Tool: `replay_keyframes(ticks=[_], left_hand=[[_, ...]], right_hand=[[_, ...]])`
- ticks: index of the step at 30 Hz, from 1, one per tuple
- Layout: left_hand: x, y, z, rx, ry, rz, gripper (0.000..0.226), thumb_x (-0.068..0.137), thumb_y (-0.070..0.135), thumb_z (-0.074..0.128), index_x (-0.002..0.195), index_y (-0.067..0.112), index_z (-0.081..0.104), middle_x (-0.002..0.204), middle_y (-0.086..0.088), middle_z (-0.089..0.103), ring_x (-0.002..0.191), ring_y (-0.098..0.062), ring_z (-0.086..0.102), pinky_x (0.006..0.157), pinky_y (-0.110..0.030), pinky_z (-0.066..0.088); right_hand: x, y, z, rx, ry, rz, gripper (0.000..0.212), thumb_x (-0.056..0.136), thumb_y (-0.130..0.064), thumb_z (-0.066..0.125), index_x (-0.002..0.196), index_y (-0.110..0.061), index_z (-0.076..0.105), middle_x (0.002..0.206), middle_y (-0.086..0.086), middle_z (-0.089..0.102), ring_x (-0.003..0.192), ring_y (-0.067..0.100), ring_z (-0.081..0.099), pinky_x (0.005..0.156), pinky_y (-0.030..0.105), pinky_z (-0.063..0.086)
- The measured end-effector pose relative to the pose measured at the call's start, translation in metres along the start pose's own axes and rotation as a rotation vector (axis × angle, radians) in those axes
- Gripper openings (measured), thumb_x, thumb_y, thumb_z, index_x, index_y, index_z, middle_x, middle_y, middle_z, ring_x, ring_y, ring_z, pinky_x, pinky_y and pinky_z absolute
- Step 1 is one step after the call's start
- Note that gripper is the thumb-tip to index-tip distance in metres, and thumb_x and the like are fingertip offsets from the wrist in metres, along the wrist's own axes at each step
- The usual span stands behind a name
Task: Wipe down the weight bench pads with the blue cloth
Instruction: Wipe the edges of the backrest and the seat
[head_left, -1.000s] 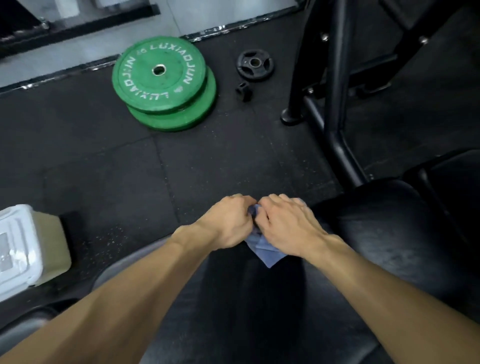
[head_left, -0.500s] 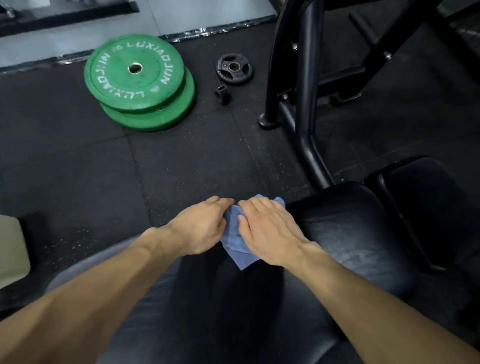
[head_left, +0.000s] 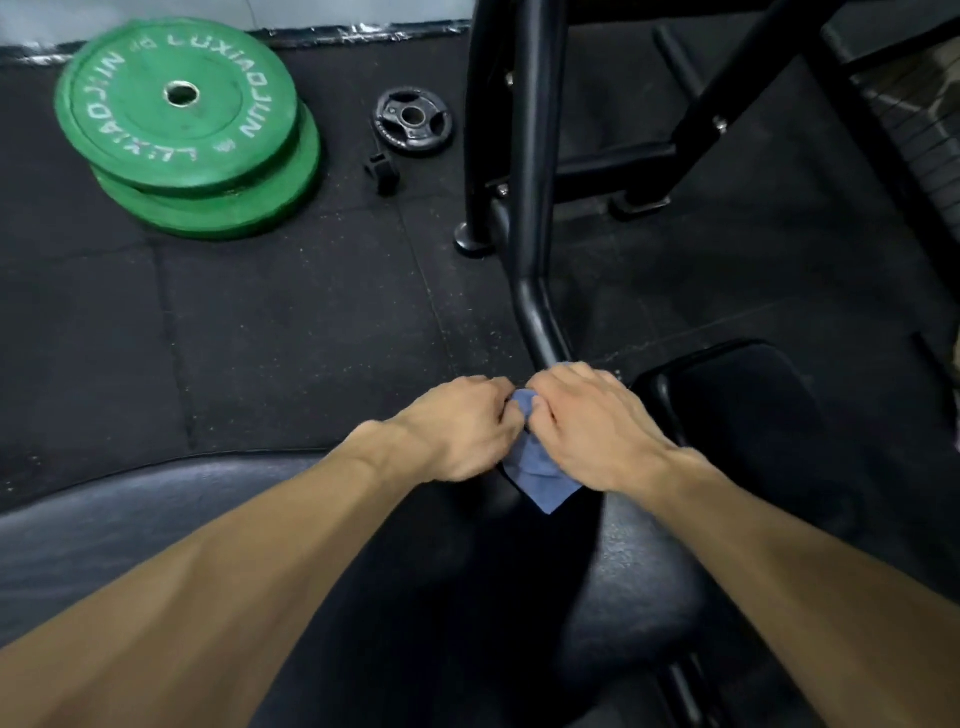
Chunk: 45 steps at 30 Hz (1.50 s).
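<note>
A small blue cloth (head_left: 540, 473) is bunched between both hands at the far end of a black padded bench pad (head_left: 639, 582). My left hand (head_left: 457, 426) pinches its upper left part with curled fingers. My right hand (head_left: 592, 426) grips its upper right part, fingers closed over it. A loose corner of the cloth hangs down toward me onto the pad. A second, smaller black pad (head_left: 743, 405) lies just right of my right hand. Most of the cloth is hidden under the hands.
Black steel frame tubes (head_left: 535, 182) rise directly beyond the hands. Two stacked green weight plates (head_left: 182, 114), a small black plate (head_left: 413, 120) and a black collar (head_left: 382, 169) lie on the rubber floor at the back left.
The hands went from lying flat on the spread cloth to pinching it bunched between them. The view has shifted right, so the plates sit further left and the white box is out of frame.
</note>
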<state>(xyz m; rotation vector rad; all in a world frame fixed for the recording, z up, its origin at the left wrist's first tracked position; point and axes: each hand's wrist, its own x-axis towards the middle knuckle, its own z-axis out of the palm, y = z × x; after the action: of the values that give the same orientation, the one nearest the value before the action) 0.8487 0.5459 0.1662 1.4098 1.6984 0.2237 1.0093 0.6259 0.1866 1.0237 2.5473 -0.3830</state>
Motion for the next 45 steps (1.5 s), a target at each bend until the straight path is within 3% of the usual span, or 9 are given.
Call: replay_keyframes(ticks=[6,11,18,21,26,34,37,39,45], left_hand=[[0.038,0.038,0.018,-0.014,-0.017,0.079,0.036,0.108,0.027,0.032,0.13,0.011,0.055,0.13,-0.011,0.057,0.118,-0.026,0.055,0.109,-0.04,0.042],[0.044,0.05,0.02,-0.054,-0.014,0.105,0.042,0.104,0.031,0.036,0.139,0.015,0.052,0.124,-0.002,0.051,0.118,-0.027,0.056,0.107,-0.042,0.044],[0.03,0.068,0.022,0.055,0.084,0.282,0.033,0.106,0.021,0.045,0.135,0.014,0.062,0.137,-0.005,0.053,0.12,-0.028,0.057,0.104,-0.047,0.048],[0.02,0.085,0.037,0.144,0.054,0.415,0.032,0.105,0.017,0.05,0.133,0.01,0.065,0.142,-0.011,0.055,0.125,-0.031,0.055,0.102,-0.048,0.048],[0.005,0.109,0.083,0.216,-0.06,0.548,0.034,0.105,0.017,0.049,0.134,0.013,0.065,0.144,-0.007,0.056,0.13,-0.026,0.051,0.104,-0.042,0.045],[-0.02,0.127,0.125,0.257,-0.201,0.704,0.035,0.105,0.02,0.05,0.136,0.019,0.065,0.147,0.002,0.056,0.136,-0.018,0.05,0.111,-0.038,0.044],[-0.024,0.136,0.133,0.32,-0.251,0.778,0.038,0.101,0.025,0.056,0.138,0.023,0.063,0.146,0.005,0.054,0.14,-0.015,0.044,0.109,-0.039,0.046],[-0.022,0.135,0.135,0.406,-0.237,0.838,0.045,0.101,0.023,0.057,0.146,0.021,0.057,0.152,0.003,0.05,0.145,-0.017,0.04,0.117,-0.038,0.04],[-0.022,0.127,0.132,0.568,-0.317,0.878,0.057,0.109,0.025,0.047,0.164,0.019,0.029,0.174,0.0,0.019,0.162,-0.017,0.009,0.131,-0.031,0.01]], right_hand=[[-0.018,0.039,0.006,0.206,0.041,0.188,0.037,0.106,-0.031,0.034,0.133,-0.016,0.054,0.133,0.004,0.057,0.125,0.024,0.05,0.1,0.044,0.048],[-0.033,0.038,0.017,0.327,0.123,0.29,0.046,0.109,-0.03,0.032,0.153,-0.017,0.039,0.154,0.003,0.046,0.143,0.019,0.039,0.112,0.038,0.043],[-0.063,0.04,0.024,0.403,0.272,0.389,0.046,0.101,-0.007,0.053,0.146,-0.014,0.051,0.148,0.008,0.056,0.133,0.025,0.055,0.1,0.029,0.043],[-0.104,0.034,0.04,0.462,0.432,0.381,0.038,0.1,-0.005,0.056,0.137,-0.013,0.06,0.135,0.005,0.065,0.121,0.01,0.057,0.098,0.013,0.037],[-0.176,0.029,0.081,0.57,0.448,0.529,0.043,0.106,-0.016,0.051,0.147,-0.007,0.054,0.15,0.007,0.057,0.144,0.021,0.048,0.113,0.037,0.046],[-0.228,-0.011,0.122,0.885,0.607,0.867,0.041,0.108,-0.025,0.049,0.149,-0.02,0.05,0.149,-0.004,0.054,0.137,0.009,0.05,0.105,0.018,0.041],[-0.213,-0.016,0.126,1.242,0.711,1.111,0.042,0.109,-0.029,0.044,0.149,-0.02,0.049,0.148,0.002,0.057,0.134,0.016,0.054,0.11,0.034,0.047],[-0.198,-0.013,0.125,1.463,0.753,1.169,0.044,0.11,-0.031,0.038,0.151,-0.02,0.048,0.15,0.005,0.056,0.137,0.022,0.054,0.116,0.046,0.044],[-0.184,-0.031,0.135,1.524,0.888,1.156,0.046,0.112,-0.031,0.029,0.157,-0.025,0.042,0.156,0.003,0.051,0.143,0.019,0.049,0.12,0.044,0.041]])
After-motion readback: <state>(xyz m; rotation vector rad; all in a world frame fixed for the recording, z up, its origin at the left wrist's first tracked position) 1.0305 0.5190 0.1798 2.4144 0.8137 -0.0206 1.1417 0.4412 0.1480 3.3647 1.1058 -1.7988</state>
